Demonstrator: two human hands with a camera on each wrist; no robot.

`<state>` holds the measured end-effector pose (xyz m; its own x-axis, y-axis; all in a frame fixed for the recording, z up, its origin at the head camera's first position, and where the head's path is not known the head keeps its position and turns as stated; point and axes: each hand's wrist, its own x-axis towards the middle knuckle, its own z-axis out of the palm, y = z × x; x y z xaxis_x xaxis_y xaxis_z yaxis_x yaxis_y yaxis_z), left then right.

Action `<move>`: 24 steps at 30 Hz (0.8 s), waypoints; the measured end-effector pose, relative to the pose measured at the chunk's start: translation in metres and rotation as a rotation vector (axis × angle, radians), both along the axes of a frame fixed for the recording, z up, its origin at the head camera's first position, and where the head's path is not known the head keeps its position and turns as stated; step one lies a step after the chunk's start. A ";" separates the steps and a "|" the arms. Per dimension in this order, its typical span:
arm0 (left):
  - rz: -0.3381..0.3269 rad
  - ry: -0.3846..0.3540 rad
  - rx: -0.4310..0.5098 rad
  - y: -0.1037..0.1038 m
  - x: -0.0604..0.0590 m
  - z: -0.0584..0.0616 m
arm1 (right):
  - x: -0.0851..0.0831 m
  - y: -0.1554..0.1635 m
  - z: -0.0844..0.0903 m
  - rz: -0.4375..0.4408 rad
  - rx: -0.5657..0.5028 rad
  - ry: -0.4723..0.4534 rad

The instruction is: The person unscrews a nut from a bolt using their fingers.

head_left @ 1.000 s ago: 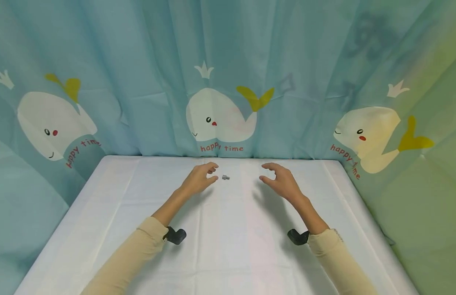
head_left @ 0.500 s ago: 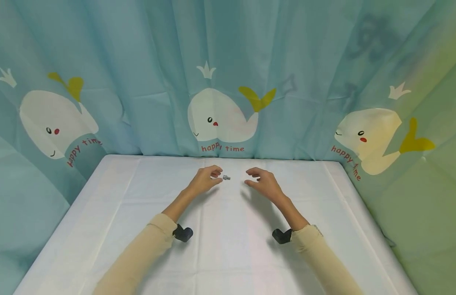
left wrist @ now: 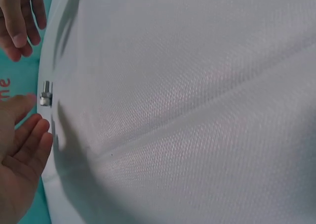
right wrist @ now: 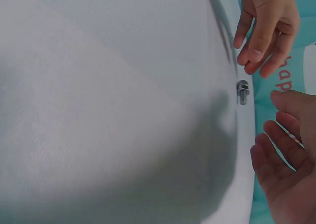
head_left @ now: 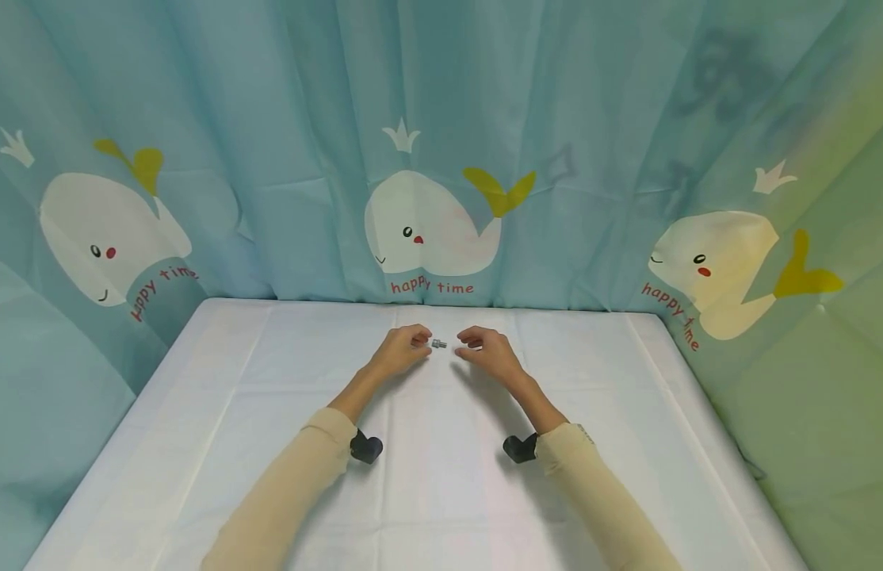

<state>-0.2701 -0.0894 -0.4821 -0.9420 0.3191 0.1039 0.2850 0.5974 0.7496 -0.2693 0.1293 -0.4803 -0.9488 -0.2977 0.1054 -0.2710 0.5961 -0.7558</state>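
Note:
A small silvery bolt (head_left: 439, 343), with a hex head and what looks like a nut on it, lies on its side on the white cloth. Just left of it in the head view hovers my left hand (head_left: 401, 349), its fingers loosely bent and holding nothing. On the other side my right hand (head_left: 490, 352) points its relaxed fingers at the shank end. Both wrist views show the bolt (left wrist: 46, 94) (right wrist: 242, 92) lying between the two hands, apart from the fingertips.
The table (head_left: 441, 476) is covered by a white creased cloth. A blue-green curtain (head_left: 299, 159) with whale prints hangs along the back and both sides. Each wrist carries a black camera mount (head_left: 366, 448).
My right hand has moved left, close to the bolt. The left hand has shifted slightly right toward it. The bolt stays in place on the cloth.

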 end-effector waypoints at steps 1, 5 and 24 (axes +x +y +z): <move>0.005 -0.003 -0.002 0.000 -0.001 -0.001 | -0.001 -0.001 -0.001 0.003 -0.003 -0.005; 0.023 0.000 -0.015 0.000 -0.003 -0.004 | -0.004 -0.007 -0.007 0.006 -0.015 -0.021; 0.056 0.033 -0.143 0.015 -0.016 -0.008 | -0.013 -0.028 -0.022 -0.085 0.062 0.009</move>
